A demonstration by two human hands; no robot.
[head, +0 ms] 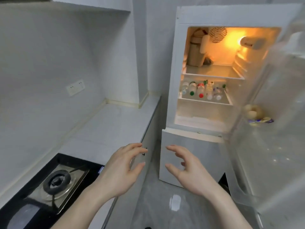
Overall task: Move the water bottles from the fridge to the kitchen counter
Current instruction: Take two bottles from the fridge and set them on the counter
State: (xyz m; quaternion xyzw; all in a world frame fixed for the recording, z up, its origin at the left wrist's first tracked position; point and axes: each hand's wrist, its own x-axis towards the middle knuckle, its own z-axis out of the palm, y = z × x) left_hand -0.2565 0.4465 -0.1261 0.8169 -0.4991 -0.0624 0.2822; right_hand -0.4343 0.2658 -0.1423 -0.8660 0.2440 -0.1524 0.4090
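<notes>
The white fridge (176,63) stands open ahead on the right, lit inside. Several water bottles (200,90) lie on its second shelf, caps toward me: one green, one red, others white. The pale kitchen counter (107,129) runs along the left wall up to the fridge's side. My left hand (122,169) and my right hand (186,171) hover side by side low in the middle, in front of the fridge's lower door. Both have loosely spread, slightly bent fingers and hold nothing. They are well below and short of the bottles.
A black gas hob (54,182) is set into the counter at the lower left. The open fridge door (272,129) swings out at the right, with food in its rack (254,113). A container (196,53) stands on the top shelf. A wall socket (75,87) is above the counter.
</notes>
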